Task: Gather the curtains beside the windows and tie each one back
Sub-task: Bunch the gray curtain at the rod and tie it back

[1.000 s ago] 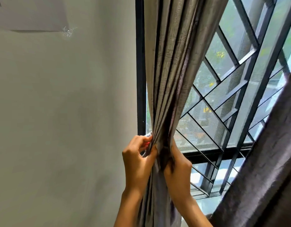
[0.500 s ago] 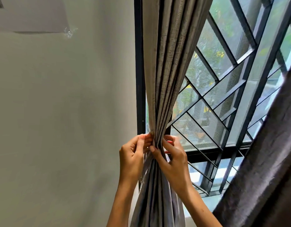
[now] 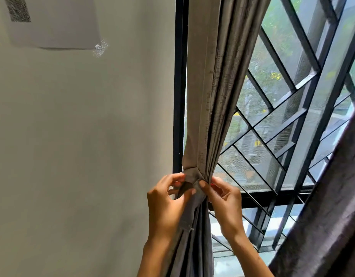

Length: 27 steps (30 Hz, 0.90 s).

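A grey curtain hangs gathered into a narrow bunch at the left edge of the window. A grey fabric tie-back band wraps across the bunch at its narrowest point. My left hand pinches the band and the curtain's left edge between thumb and fingers. My right hand pinches the folds on the right side of the same spot, thumb on the front. Below the hands the curtain falls in loose pleats.
A second, darker curtain hangs at the right edge. Behind the glass is a black diagonal window grille. A plain wall fills the left, with a paper sheet bearing a QR code taped high up.
The tie-back band now lies across the front of the bunch. Both hands have shifted from gripping the bunch to pinching at the band, and the curtain is cinched tighter.
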{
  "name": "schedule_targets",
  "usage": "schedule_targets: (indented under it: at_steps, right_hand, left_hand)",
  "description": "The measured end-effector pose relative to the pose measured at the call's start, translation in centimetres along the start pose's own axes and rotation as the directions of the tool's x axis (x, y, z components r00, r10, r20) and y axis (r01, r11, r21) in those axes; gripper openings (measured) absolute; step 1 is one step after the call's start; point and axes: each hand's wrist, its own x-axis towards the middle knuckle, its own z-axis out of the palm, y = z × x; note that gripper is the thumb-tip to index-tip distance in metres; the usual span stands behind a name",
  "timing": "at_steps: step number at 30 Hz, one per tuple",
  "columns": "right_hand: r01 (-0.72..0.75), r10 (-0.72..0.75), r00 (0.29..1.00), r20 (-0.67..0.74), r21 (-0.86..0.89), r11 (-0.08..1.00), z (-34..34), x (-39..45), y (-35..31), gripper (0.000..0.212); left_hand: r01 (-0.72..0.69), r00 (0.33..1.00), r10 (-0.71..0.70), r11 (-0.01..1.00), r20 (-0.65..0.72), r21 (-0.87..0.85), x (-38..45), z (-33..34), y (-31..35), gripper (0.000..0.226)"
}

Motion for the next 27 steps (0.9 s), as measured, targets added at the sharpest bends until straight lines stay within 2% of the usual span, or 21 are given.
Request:
schedule_targets:
  at_steps: [3,6,10,15,18,21,23,25,27]
  right_hand:
    - [0.003,-0.003,1.000,-0.007,0.003,1.000,-0.1,0.0,0.0,0.024]
    - [0.088,-0.090,0.996,-0.018,-0.089,0.992,0.6,-0.5,0.2,0.011]
    - [0.173,-0.175,0.985,0.001,-0.161,0.972,1.5,-1.5,0.8,0.021]
    - [0.159,-0.151,0.985,0.079,-0.113,0.981,1.3,-2.0,0.1,0.034]
    - [0.189,-0.177,0.978,0.113,-0.115,0.975,0.5,-1.7,-0.3,0.022]
    - [0.171,-0.174,0.985,-0.007,-0.169,0.971,-0.9,-0.1,0.4,0.014]
    - [0.188,-0.198,0.980,-0.012,-0.257,0.948,-1.9,1.5,0.6,0.023]
    - [0.183,-0.146,0.977,0.158,-0.248,0.951,-2.8,2.9,0.4,0.034]
    - [0.065,-0.014,0.936,0.352,-0.134,0.989,-3.5,3.7,-0.4,0.033]
  left_hand:
    - [-0.037,0.999,0.037,0.999,-0.026,-0.011,-0.3,0.2,0.3,0.019]
    - [0.039,0.999,-0.037,0.995,0.015,-0.092,-1.0,1.6,0.8,0.011]
    - [0.020,0.996,-0.014,0.998,-0.091,0.067,-1.0,3.0,0.9,0.033]
    - [0.074,0.991,-0.072,0.997,-0.112,0.015,-0.4,3.1,0.3,0.035]
    - [0.015,0.991,-0.004,0.997,-0.134,0.079,0.0,2.9,0.0,0.035]
    - [0.025,0.999,-0.023,0.997,-0.025,0.069,0.7,2.2,-0.4,0.026]
    - [0.032,0.993,-0.035,0.999,0.112,0.025,1.5,1.3,-1.1,0.030]
    - [0.066,0.970,-0.059,0.998,0.236,-0.023,2.4,0.4,-1.3,0.025]
    - [0.139,0.932,-0.101,0.987,0.348,-0.085,3.2,-0.4,-1.1,0.012]
